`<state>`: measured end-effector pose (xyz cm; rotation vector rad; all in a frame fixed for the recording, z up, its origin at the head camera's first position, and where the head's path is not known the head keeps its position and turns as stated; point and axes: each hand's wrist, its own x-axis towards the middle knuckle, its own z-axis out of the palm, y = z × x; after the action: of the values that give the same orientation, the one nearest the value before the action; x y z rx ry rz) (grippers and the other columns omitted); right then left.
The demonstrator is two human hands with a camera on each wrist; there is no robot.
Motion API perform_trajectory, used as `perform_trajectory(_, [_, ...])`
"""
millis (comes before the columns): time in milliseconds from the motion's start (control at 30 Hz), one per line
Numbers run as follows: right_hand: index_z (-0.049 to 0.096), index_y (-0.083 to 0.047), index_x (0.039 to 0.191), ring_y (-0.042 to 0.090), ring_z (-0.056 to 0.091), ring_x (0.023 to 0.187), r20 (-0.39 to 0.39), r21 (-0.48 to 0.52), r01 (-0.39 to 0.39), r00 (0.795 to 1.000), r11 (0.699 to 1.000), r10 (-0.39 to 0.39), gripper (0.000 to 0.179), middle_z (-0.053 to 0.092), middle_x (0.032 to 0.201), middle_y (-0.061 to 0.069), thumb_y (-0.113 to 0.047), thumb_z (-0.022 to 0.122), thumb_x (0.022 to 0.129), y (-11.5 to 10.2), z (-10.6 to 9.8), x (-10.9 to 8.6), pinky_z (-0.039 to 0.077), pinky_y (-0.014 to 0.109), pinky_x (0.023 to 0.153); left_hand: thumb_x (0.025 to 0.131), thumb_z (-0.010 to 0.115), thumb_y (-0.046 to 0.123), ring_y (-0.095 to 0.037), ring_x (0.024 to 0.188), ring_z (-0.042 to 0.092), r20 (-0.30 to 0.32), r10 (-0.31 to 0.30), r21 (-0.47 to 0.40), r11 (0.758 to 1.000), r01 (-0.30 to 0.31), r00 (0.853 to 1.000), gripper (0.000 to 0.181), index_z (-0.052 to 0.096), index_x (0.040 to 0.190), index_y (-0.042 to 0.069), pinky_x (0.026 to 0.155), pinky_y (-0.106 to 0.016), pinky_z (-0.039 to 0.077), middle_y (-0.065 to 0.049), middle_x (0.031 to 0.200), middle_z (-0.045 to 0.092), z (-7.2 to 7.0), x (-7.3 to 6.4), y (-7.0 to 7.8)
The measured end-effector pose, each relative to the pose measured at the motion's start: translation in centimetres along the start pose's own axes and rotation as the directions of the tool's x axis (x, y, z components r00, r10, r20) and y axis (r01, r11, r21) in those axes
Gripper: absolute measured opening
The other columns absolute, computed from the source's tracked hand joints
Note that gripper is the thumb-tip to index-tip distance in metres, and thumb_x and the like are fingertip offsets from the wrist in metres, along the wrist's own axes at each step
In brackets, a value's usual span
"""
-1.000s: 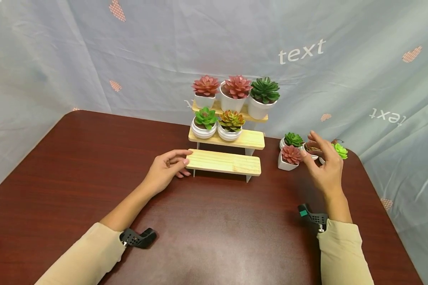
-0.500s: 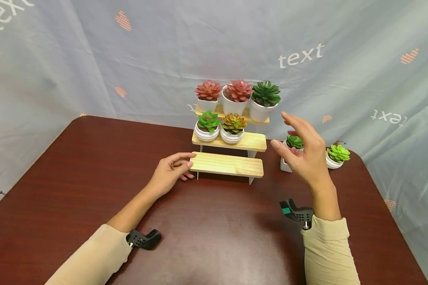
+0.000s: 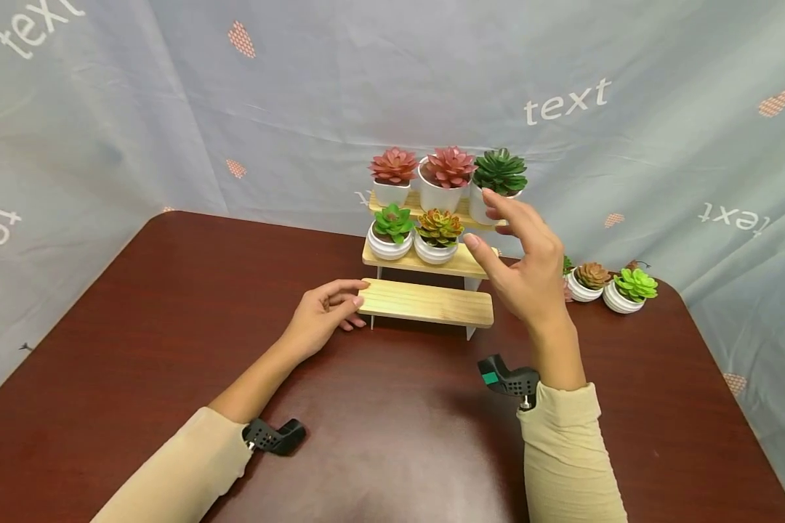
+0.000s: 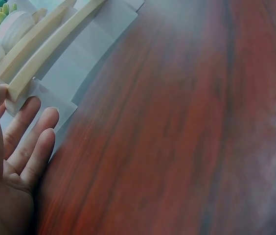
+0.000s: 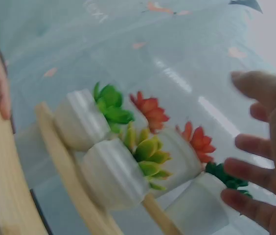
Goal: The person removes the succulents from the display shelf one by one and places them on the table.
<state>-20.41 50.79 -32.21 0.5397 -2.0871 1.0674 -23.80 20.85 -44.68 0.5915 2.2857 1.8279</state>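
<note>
A three-step wooden plant stand point(image 3: 425, 301) stands on the table. My left hand point(image 3: 320, 316) pinches the left end of its lowest board, thumb above and fingers at the end and below, as the left wrist view shows. My right hand point(image 3: 526, 269) hovers in front of the right side of the stand, fingers apart, holding nothing. On the middle step sit a green succulent point(image 3: 392, 231) and a yellow-red succulent point(image 3: 437, 236) in white ribbed pots. Two red succulents point(image 3: 392, 174) and a dark green succulent point(image 3: 499, 172), partly hidden by my right fingers, line the top step.
Right of the stand, a brown succulent point(image 3: 589, 280) and a light green succulent point(image 3: 631, 289) stand in white pots on the dark red table point(image 3: 392, 428). More pots there are mostly hidden behind my right hand. A grey-blue curtain point(image 3: 340, 87) hangs behind.
My right hand has moved left, away from the pots on the right, to the stand's right side, with its fingers spread wider. My left hand keeps its grip on the lowest board.
</note>
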Motion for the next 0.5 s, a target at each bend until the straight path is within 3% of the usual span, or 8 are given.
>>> perform_trajectory(233, [0.067,-0.011,0.133,0.024,0.065,0.115,-0.051,-0.019,0.001,0.999,1.0,-0.002,0.049,0.068,0.129,0.012,-0.016,0.08,0.086,0.9,1.0,-0.4,0.056,0.039,0.091,0.102,0.062,0.019,-0.014,0.076,0.076,-0.01,-0.003,0.005,1.0,0.003,1.0,0.031,0.064,0.132,0.011,0.067,-0.03,0.062,-0.019,0.108,0.073,0.0,0.0,0.1])
perform_trajectory(367, [0.067,-0.007,0.133,0.025,0.064,0.118,-0.022,-0.058,0.014,1.0,0.998,-0.015,0.052,0.066,0.132,0.013,-0.02,0.082,0.085,1.2,2.0,-0.5,0.054,0.041,0.09,0.102,0.062,0.019,-0.013,0.076,0.076,-0.004,0.0,-0.004,1.0,0.0,1.0,0.032,0.064,0.133,0.009,0.067,-0.03,0.062,-0.02,0.108,0.073,0.1,0.2,0.0])
perform_trajectory(500, [0.065,-0.007,0.135,0.028,0.062,0.123,0.011,-0.121,0.007,1.0,0.993,-0.005,0.057,0.064,0.133,0.014,-0.025,0.084,0.084,1.3,3.0,-0.6,0.051,0.044,0.1,0.102,0.062,0.018,-0.012,0.076,0.075,-0.004,-0.001,-0.015,1.0,0.001,1.0,0.032,0.064,0.133,0.008,0.067,-0.03,0.062,-0.019,0.107,0.073,0.1,0.3,-0.1])
